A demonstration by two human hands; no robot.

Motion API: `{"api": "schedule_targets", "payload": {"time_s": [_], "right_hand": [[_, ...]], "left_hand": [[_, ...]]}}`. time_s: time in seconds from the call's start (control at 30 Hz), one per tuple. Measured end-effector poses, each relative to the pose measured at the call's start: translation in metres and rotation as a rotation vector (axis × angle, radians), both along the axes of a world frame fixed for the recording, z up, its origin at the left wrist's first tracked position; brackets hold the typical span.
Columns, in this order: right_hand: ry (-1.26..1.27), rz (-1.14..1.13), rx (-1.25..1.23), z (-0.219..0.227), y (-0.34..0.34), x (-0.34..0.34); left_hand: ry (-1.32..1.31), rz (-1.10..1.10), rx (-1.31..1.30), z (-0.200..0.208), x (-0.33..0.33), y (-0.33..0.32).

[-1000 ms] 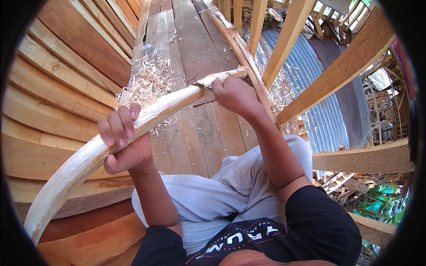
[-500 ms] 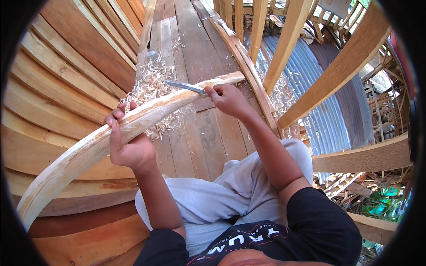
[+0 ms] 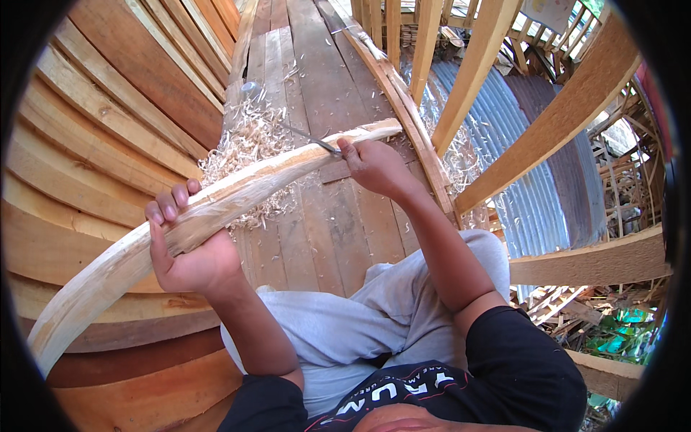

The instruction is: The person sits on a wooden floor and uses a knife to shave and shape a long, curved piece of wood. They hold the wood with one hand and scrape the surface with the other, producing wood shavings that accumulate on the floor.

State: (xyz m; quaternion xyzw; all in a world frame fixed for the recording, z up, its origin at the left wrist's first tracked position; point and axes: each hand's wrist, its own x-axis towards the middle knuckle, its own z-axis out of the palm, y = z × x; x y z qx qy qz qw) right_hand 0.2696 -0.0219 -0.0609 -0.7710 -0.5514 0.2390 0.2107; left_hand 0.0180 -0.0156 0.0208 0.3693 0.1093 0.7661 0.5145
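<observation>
A long pale wooden pole (image 3: pixel 237 193), peeled and rough along its top, slants from the lower left up to the right, its far end by the edge of the plank floor. My left hand (image 3: pixel 194 248) is wrapped round it from beneath, fingers over the far side and thumb on the near side. My right hand (image 3: pixel 378 164) grips a knife near the pole's far end. The knife's thin blade (image 3: pixel 306 135) points up and left, seen nearly edge-on across the pole. Its handle is hidden inside my fist.
Wood shavings (image 3: pixel 248 137) lie heaped beyond the pole, with a small grey cylindrical object (image 3: pixel 250 89) beside them. A plank wall (image 3: pixel 108 137) rises on the left. Wooden railing posts (image 3: pixel 475 65) stand on the right, with corrugated metal sheets (image 3: pixel 529 158) below. My legs (image 3: pixel 345 317) are folded beneath my arms.
My left hand has slid down the pole toward the lower left, its fingers a little looser. The knife blade has turned from showing its flat side to nearly edge-on.
</observation>
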Motion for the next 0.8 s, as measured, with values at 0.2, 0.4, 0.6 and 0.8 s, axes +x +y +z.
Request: {"api": "schedule_targets", "payload": {"time_s": [0.2,0.4,0.6,0.8], "right_hand": [[0.029,-0.197,0.013,0.004,-0.010,0.007],[-0.028,-0.228,0.278,-0.031,-0.009,0.008],[0.014,-0.115,0.078,0.020,-0.027,-0.032],[0.030,-0.298,0.066,-0.028,-0.012,0.026]], "left_hand": [[0.141,-0.277,0.383,-0.009,-0.001,0.002],[0.164,-0.354,0.430,-0.009,0.000,0.002],[0.171,-0.358,0.431,-0.011,-0.008,0.003],[0.152,-0.357,0.401,-0.012,-0.004,0.004]]}}
